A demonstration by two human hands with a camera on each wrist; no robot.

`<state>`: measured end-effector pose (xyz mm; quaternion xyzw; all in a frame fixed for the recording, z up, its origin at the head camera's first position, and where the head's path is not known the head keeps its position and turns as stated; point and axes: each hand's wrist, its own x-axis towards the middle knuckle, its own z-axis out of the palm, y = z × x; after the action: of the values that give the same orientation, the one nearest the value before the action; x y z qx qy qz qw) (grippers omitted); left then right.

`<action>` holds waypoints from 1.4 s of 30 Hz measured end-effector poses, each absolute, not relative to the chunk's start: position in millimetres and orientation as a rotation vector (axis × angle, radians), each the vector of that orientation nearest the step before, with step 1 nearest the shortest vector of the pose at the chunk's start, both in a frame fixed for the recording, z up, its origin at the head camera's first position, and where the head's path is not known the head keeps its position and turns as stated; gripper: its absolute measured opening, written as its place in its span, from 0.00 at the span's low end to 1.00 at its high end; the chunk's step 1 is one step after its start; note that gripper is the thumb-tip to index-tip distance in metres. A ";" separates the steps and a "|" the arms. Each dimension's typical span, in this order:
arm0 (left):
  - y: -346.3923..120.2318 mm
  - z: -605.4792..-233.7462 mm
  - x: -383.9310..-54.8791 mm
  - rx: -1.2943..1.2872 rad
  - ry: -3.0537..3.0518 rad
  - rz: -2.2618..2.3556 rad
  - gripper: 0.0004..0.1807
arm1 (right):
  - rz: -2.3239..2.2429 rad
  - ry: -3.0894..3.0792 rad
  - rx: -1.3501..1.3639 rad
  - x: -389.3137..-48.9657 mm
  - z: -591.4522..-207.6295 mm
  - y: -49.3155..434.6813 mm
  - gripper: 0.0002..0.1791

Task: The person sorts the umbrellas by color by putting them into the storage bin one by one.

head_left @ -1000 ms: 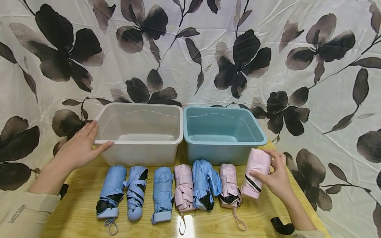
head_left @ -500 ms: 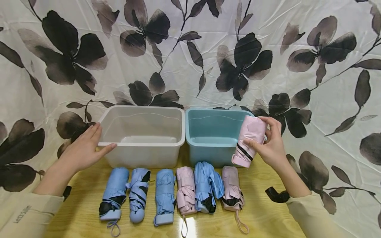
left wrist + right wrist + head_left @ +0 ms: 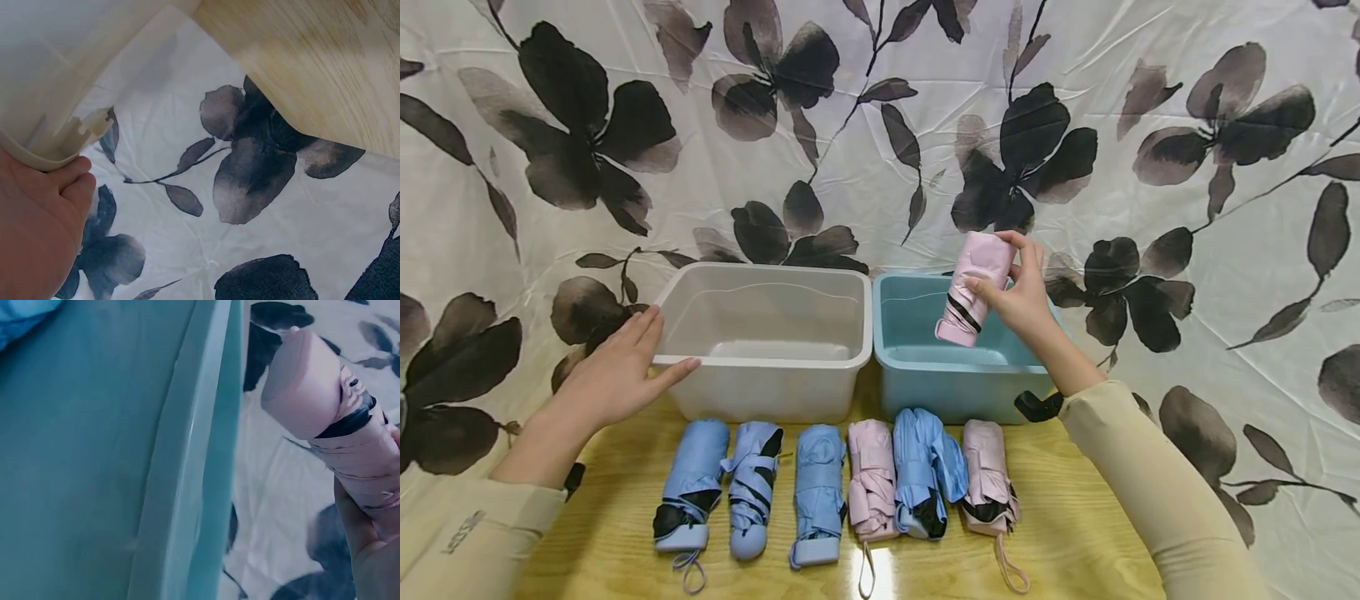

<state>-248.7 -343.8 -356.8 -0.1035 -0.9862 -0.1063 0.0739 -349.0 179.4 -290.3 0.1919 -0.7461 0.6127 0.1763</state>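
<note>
Over the teal bin [image 3: 955, 392], my right hand [image 3: 1026, 292] grips a folded pink umbrella [image 3: 976, 283] between thumb and fingers, its handle end tilted down to the left. In the right wrist view the same umbrella [image 3: 356, 437] shows its pale handle end and a black band, beyond the bin's rim [image 3: 181, 450]. My left hand [image 3: 613, 367] rests with straight fingers at the left rim of the light grey bin [image 3: 767, 387]. The left wrist view shows part of that hand [image 3: 37, 231] against the bin's edge; the fingertips are mostly hidden.
A row of folded umbrellas lies before the bins: blue ones [image 3: 817, 492], a pink one [image 3: 871, 483], a bunched blue one [image 3: 921, 475] and another pink one [image 3: 987, 475] at the right end. The wooden table [image 3: 1060, 517] meets a floral cloth [image 3: 880, 167] behind the bins.
My right hand has lifted the pink umbrella from the right end of the row, moving up and left until it hangs over the teal bin. The left hand stays at the grey bin's rim.
</note>
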 end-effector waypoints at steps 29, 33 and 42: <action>-339.7 -355.4 -248.7 -0.297 -2.970 -0.296 0.57 | 1.476 -2.777 0.522 -423.3 -359.2 110.0 0.26; -342.4 -354.8 -248.8 -0.296 -2.972 -0.312 0.57 | 1.467 -2.867 0.546 -425.8 -363.7 108.4 0.22; -343.4 -355.0 -250.1 -0.295 -2.974 -0.345 0.57 | 1.385 -3.060 0.575 -425.7 -370.7 103.5 0.20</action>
<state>-250.1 -343.4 -355.0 -0.0979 -0.9863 -0.1146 0.0666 -425.7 103.5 -370.7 0.1671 -0.8901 0.4028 -0.1328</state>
